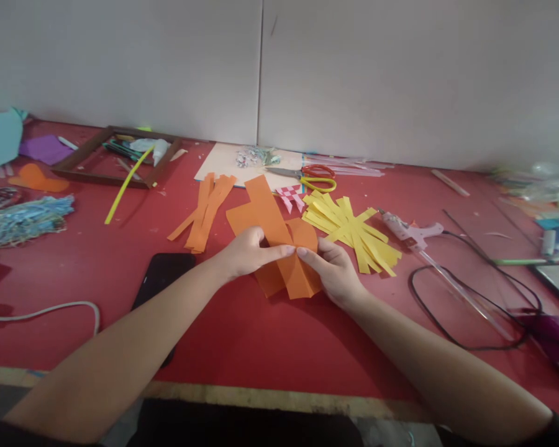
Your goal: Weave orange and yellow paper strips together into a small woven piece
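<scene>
Both hands meet over an orange paper shape [279, 242] lying on the red table [242, 335]. My left hand [249, 251] pinches the paper with thumb and fingers from the left. From the right, my right hand [333, 267] pinches the same folded orange piece, fingertips nearly touching the left hand's. A pile of yellow paper strips [349, 233] lies just right of the hands. Several orange strips [207, 211] lie to the left, behind the hands.
A black phone [161, 279] lies beside my left forearm. Scissors [307, 176] and a small pink woven piece [291, 197] sit behind the paper. A glue gun [410, 233] with its black cord [447, 310] lies right. A wooden frame [116, 158] stands back left.
</scene>
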### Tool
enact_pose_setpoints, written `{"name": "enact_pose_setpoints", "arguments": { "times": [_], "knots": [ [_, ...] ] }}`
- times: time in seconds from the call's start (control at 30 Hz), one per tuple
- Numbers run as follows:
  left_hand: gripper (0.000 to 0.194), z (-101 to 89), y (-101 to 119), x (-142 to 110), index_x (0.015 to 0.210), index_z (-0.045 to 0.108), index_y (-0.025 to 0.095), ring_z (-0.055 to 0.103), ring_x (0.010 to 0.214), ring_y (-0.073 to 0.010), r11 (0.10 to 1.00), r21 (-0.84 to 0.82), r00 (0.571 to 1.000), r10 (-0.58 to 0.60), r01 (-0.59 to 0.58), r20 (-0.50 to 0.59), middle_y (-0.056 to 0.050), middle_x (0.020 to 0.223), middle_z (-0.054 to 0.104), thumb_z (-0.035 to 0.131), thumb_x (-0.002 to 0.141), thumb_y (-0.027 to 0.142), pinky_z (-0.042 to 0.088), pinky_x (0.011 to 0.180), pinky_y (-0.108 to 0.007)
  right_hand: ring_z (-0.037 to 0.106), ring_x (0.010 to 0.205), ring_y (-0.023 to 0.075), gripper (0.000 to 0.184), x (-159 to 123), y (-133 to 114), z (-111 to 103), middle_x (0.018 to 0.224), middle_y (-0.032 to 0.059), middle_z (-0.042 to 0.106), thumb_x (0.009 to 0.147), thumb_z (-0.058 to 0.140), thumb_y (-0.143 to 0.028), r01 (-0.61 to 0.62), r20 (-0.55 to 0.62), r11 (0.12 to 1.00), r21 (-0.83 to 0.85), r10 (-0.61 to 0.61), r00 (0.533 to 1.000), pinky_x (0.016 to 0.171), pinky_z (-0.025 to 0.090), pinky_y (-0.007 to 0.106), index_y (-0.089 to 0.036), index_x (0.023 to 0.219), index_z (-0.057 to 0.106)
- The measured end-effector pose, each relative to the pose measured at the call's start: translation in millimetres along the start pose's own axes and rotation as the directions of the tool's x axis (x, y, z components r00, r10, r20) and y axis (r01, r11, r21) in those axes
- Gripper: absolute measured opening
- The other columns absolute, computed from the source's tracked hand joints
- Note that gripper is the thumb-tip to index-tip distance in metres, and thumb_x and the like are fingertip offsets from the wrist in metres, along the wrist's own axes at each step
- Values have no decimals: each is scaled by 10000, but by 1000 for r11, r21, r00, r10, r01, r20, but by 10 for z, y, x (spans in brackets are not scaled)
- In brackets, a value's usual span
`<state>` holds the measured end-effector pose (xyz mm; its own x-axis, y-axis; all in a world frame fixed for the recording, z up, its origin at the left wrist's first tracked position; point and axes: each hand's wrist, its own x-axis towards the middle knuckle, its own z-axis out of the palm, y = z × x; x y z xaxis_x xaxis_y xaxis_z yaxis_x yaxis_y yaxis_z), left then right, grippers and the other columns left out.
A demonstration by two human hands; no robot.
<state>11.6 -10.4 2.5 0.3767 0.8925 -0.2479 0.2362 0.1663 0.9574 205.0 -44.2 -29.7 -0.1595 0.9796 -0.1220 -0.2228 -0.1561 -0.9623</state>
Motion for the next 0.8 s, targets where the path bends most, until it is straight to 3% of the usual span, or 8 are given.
{"name": "enact_pose_setpoints", "arguments": {
  "times": [0.17, 0.33, 0.5, 0.67, 0.8],
  "knots": [
    [362, 11, 40, -6, 872, 668, 163, 623, 731, -185, 1000, -17, 999, -11, 12, 42, -53, 788, 683, 753, 750, 493, 464, 635, -294, 710, 740, 206, 201, 8, -9, 18, 859, 10, 766, 784, 765, -404, -5, -20, 1000, 9, 5, 1000, 674, 575, 351, -266, 927, 735],
    [371, 14, 26, 2, 896, 680, 153, 654, 802, -207, 1000, 22, 1000, 14, -14, -4, -80, 899, 716, 753, 753, 488, 483, 676, -304, 724, 797, 218, 226, 4, -17, 23, 950, 24, 776, 797, 749, -413, -4, 4, 1000, 23, 3, 1000, 750, 586, 378, -277, 977, 741],
    [389, 12, 8, 15, 909, 689, 154, 658, 783, -184, 996, -62, 997, 61, -63, -42, -78, 907, 722, 710, 789, 523, 474, 638, -270, 710, 874, 222, 195, 5, 9, 0, 979, 27, 774, 800, 747, -398, 56, 59, 996, -75, -52, 997, 822, 565, 380, -263, 941, 756],
    [380, 12, 16, 22, 960, 713, 158, 680, 843, -194, 987, -150, 991, 69, -52, 113, -75, 951, 741, 725, 786, 496, 513, 725, -294, 712, 942, 248, 242, 23, 4, 6, 1000, 32, 774, 797, 743, -419, 45, 26, 999, 6, -45, 999, 855, 567, 403, -269, 986, 753],
    [377, 6, -9, 33, 1015, 724, 158, 689, 950, -235, 990, -132, 990, 62, -45, 126, -96, 1063, 742, 758, 763, 437, 525, 832, -353, 716, 959, 257, 238, 20, -17, 15, 997, 28, 777, 793, 752, -404, 9, 13, 998, 61, -10, 1000, 876, 569, 418, -283, 998, 752]
  ]
}}
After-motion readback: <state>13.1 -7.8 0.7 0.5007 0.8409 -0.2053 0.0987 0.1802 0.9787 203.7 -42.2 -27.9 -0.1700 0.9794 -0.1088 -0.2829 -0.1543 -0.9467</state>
